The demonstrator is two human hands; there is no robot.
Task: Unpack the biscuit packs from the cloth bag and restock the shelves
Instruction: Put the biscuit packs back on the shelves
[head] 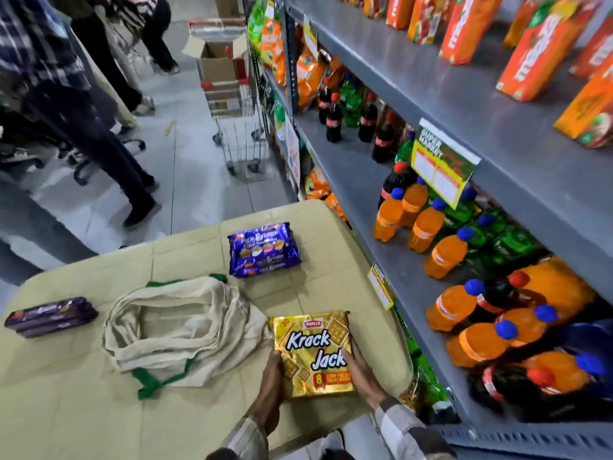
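A gold Krack Jack biscuit pack (313,351) lies at the near right of the beige table (83,410). My left hand (270,390) grips its left edge and my right hand (363,373) grips its right edge. Just left of the pack, the cream cloth bag (179,327) with green trim lies slumped and open; its inside looks empty. A purple Hide & Seek biscuit pack (263,249) sits farther back on the table. Another purple pack (51,316) lies at the table's left edge.
Grey metal shelves (464,104) run along the right, holding orange, green and cola bottles (418,224) and orange juice cartons (544,44). A shopping trolley (237,111) with a cardboard box stands in the aisle ahead. People's legs (99,137) fill the aisle at left.
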